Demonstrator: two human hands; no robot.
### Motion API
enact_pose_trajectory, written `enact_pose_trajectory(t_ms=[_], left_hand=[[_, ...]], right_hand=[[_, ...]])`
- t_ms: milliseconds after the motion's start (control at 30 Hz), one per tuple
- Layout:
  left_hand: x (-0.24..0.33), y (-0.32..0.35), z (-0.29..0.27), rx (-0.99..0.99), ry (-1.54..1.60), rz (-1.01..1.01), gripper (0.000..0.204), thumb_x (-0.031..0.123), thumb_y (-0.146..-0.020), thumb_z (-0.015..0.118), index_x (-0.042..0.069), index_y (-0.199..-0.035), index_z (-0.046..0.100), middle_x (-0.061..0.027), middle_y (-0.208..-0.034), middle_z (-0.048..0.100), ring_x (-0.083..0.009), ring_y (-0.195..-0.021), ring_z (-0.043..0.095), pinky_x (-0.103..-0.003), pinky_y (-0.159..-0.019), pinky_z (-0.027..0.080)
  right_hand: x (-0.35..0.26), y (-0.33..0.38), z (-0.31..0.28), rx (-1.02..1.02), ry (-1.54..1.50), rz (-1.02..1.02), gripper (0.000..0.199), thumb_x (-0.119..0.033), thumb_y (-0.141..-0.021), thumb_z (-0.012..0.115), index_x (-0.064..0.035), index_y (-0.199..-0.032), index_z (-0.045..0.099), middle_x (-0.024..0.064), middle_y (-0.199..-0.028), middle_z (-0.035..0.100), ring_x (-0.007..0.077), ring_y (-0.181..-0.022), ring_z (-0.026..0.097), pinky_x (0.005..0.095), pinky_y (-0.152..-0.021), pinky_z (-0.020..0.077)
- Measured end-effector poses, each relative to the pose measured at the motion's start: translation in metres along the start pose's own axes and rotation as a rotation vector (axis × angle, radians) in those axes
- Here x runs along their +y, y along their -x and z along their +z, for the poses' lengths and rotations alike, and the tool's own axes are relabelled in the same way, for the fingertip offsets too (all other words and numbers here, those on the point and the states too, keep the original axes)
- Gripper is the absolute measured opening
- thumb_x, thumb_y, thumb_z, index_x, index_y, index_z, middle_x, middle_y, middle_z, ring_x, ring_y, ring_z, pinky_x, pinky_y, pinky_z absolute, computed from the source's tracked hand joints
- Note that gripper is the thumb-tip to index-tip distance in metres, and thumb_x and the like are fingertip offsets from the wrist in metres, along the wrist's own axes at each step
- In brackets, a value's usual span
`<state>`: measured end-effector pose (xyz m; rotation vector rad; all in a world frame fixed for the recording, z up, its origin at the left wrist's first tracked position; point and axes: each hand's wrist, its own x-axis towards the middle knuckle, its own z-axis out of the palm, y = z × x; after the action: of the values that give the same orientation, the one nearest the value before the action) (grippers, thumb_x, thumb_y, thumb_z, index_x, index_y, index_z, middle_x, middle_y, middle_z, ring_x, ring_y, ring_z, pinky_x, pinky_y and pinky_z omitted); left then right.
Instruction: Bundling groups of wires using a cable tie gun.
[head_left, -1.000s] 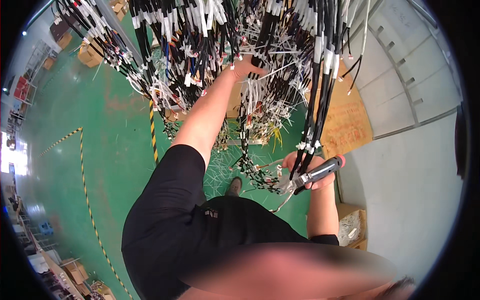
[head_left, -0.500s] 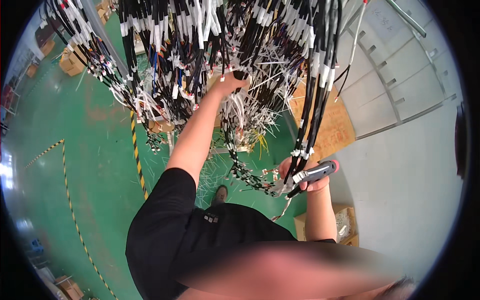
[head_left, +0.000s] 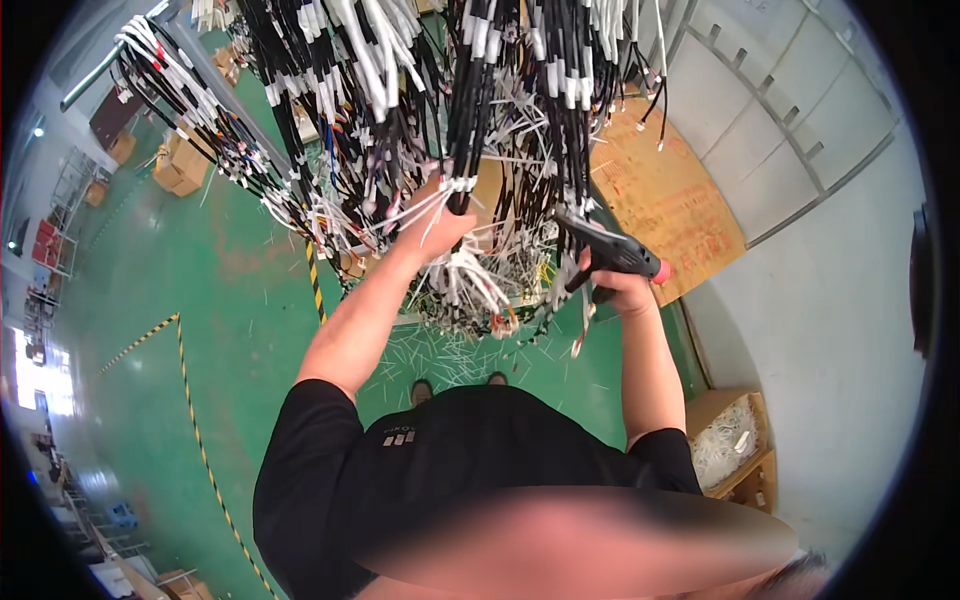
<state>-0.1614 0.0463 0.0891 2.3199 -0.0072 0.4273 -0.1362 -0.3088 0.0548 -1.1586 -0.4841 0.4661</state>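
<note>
Head: cables (head_left: 468, 130) within left fingers (head_left: 457, 226)

The upper edge is cutting off the wire harnesses (head_left: 370, 60). White tie tails (head_left: 411, 212) are partly hiding the left hand (head_left: 438, 238); the right hand (head_left: 630, 290) is covering part of the cable-tie gun (head_left: 612, 248). At the floor's (head_left: 130, 400) left edge, a blue object (head_left: 122, 515) is looking indistinct. A blur is partly masking the person (head_left: 470, 440).

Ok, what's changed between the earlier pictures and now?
The left hand, around black cables, has come lower in view. The right hand, apparently off its earlier cables, has moved the black tool higher, nose tilting up-left. It still holds the tool.
</note>
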Motion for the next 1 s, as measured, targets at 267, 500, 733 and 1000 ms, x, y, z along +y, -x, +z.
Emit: enact_pose_trajectory(t_ms=[267,500,733,1000], left_hand=[[0.029,0.036,-0.081,-0.243,0.527,-0.230,0.051,-0.002,-0.073,0.069,-0.001,-0.123,0.058,-0.0089,-0.085,0.068,-0.0220,-0.082,0.073,-0.037,-0.079,0.056],[-0.026,0.012,-0.078,-0.299,0.429,-0.152,0.028,0.021,-0.079,0.074,0.001,-0.098,0.071,-0.0103,-0.097,0.077,-0.0198,-0.094,0.073,-0.034,-0.087,0.054],[0.024,0.030,-0.107,-0.486,0.575,-0.167,0.051,0.000,-0.079,0.072,0.000,-0.127,0.054,-0.0057,-0.096,0.066,-0.0251,-0.097,0.074,-0.039,-0.089,0.056],[0.067,0.041,-0.098,-0.317,0.156,0.019,0.038,0.039,-0.089,0.081,0.005,-0.100,0.068,-0.0009,-0.090,0.067,-0.0125,-0.083,0.060,-0.032,-0.078,0.050]], right_hand=[[0.009,0.027,0.071,-0.080,0.249,-0.471,0.040,-0.012,-0.085,0.066,0.0013,-0.122,0.065,0.0173,-0.139,0.060,0.0275,-0.126,0.058,0.0430,-0.111,0.0432],[0.014,-0.035,0.101,-0.241,0.155,-0.198,0.088,-0.003,-0.084,0.070,-0.0100,-0.164,0.034,0.0025,-0.115,0.066,0.0157,-0.111,0.060,0.0337,-0.104,0.0453],[0.060,-0.092,0.062,-0.111,0.364,-0.201,0.095,0.008,-0.087,0.073,-0.0124,-0.167,0.027,0.0008,-0.131,0.064,0.0116,-0.113,0.060,0.0307,-0.103,0.0484],[0.119,-0.088,0.096,-0.028,0.241,-0.174,0.047,-0.004,-0.094,0.071,-0.0073,-0.140,0.061,0.0053,-0.124,0.071,0.0149,-0.113,0.067,0.0345,-0.102,0.0513]])
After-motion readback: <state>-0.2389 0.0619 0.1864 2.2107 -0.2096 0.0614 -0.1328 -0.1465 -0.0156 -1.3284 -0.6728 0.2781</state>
